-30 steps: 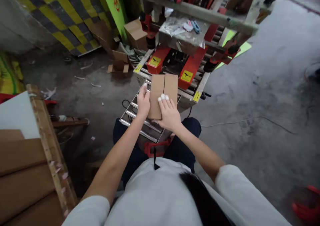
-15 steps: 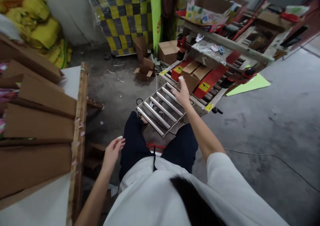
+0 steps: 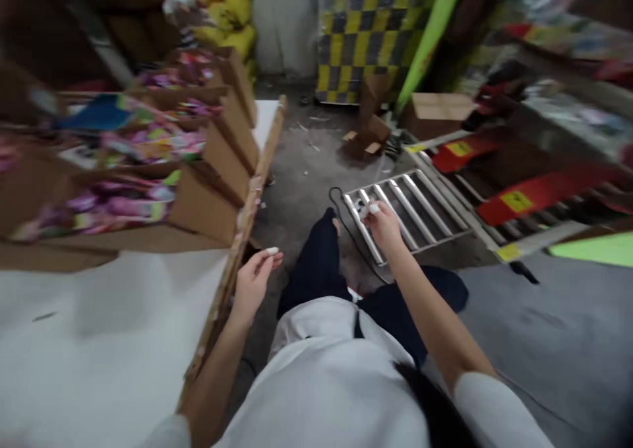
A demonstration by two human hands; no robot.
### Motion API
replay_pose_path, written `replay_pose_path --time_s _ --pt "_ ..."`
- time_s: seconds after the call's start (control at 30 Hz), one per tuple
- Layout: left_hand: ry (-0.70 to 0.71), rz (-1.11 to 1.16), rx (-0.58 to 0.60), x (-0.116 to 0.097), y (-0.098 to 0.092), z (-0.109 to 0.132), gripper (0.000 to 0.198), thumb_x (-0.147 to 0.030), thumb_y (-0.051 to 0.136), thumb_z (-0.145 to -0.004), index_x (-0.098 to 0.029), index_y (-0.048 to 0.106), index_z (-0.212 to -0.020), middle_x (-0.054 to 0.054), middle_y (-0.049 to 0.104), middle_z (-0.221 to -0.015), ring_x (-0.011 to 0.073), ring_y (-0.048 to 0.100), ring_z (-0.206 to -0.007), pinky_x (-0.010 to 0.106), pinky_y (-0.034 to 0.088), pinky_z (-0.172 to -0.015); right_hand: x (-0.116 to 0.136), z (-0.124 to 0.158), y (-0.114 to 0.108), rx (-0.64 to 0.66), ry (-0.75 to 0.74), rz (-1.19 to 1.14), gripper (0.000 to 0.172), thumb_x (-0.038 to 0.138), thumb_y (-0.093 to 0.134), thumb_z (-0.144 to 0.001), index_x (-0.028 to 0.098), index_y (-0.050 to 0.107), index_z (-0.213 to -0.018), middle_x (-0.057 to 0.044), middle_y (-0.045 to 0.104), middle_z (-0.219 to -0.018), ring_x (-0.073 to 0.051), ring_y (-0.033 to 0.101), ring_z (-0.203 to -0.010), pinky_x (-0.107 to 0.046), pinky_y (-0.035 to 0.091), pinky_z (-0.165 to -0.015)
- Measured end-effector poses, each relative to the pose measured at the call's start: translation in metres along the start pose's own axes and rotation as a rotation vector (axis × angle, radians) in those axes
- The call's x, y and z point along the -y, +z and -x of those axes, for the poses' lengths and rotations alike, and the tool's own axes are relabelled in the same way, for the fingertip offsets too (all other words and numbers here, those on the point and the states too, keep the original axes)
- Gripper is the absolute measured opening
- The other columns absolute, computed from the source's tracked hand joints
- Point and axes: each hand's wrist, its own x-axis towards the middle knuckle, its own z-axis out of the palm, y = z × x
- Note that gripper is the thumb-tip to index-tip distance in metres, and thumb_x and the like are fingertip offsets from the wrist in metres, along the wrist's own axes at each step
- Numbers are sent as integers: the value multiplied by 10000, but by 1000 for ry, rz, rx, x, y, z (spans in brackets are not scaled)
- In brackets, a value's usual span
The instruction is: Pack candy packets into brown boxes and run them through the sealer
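My left hand (image 3: 256,282) hovers beside the wooden edge (image 3: 257,200) of the white table (image 3: 123,322). Its fingers are loosely curled but apart, with a white covering on one fingertip, and nothing shows in them. Over the near end of the metal roller conveyor (image 3: 410,214) hangs my right hand (image 3: 384,225), its fingers loosely apart and a white covering on its thumb. I see no held object there, though motion blurs the fingertips. Open cardboard boxes (image 3: 208,200) of pink and purple packets (image 3: 119,204) stand on the table, forward of my left hand.
To the right is a taping machine with red side belts (image 3: 539,194). A closed carton (image 3: 440,113) and a small open box (image 3: 368,138) lie on the floor beyond the rollers. A yellow-grey checkered stack (image 3: 376,39) stands at the back, yellow sacks (image 3: 230,19) left of it.
My view has swung left, bringing more of the table and its filled boxes into sight. My right hand has drawn back from the carton in the machine to the near rollers.
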Motion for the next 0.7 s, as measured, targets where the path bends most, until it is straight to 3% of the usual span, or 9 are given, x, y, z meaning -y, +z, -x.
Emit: replay_pose_path --time_s 0.1,0.23,0.33,0.4,0.5,0.57,0.63,0.7 --pt "208 -41 -168 -30 -27 14 381 -503 702 -858 -163 732 -1025 90 788 -976 235 769 -908 403 625 -927 -27 25 64 224 107 121 444 505 877 -533 191 618 -711 -6 675 -715 -119 609 -651 -235 515 -591" --pt "536 -156 -638 -57 -76 27 218 -379 666 -905 -176 695 -977 29 759 -886 181 746 -782 363 628 -851 -47 46 139 531 72 239 367 497 800 -603 173 678 -725 -12 684 -664 -125 597 -616 -265 510 -620" --pt "645 -140 -1023 -53 -129 18 201 -345 634 -887 -169 621 -983 8 711 -889 165 706 -743 372 622 -827 -36 48 180 652 -68 337 257 433 688 -728 181 687 -776 -20 700 -707 -152 630 -657 -291 533 -654" --pt "561 -82 -1155 -38 -169 -2 179 -289 589 -873 -176 558 -1009 7 691 -919 154 690 -766 340 606 -796 -19 50 204 682 -221 411 189 352 592 -806 185 682 -813 -36 711 -767 -176 662 -726 -320 563 -719" --pt "253 33 -1156 -7 -220 -41 144 -168 526 -846 -206 456 -966 -5 669 -946 104 646 -765 230 533 -697 6 66 245 723 -565 521 265 231 511 -869 174 679 -1066 -103 719 -1084 -226 676 -1047 -386 560 -959" --pt "57 49 -1064 13 -243 -69 163 -130 527 -826 -212 401 -889 -27 645 -880 79 603 -714 192 485 -655 13 81 274 738 -782 622 407 259 599 -878 161 608 -1273 -169 577 -1400 -287 518 -1354 -459 452 -1149" --pt "-48 14 -927 26 -255 -93 174 -147 535 -831 -210 373 -827 -50 610 -762 74 571 -651 193 476 -643 9 93 301 734 -903 754 471 311 714 -852 165 602 -1285 -193 426 -1545 -351 343 -1488 -539 341 -1231" --pt "-71 -46 -765 32 -260 -114 148 -211 525 -872 -203 399 -796 -56 581 -656 85 566 -607 210 488 -628 -2 96 318 740 -936 847 283 291 705 -881 173 660 -1134 -184 423 -1547 -360 331 -1491 -566 302 -1249"
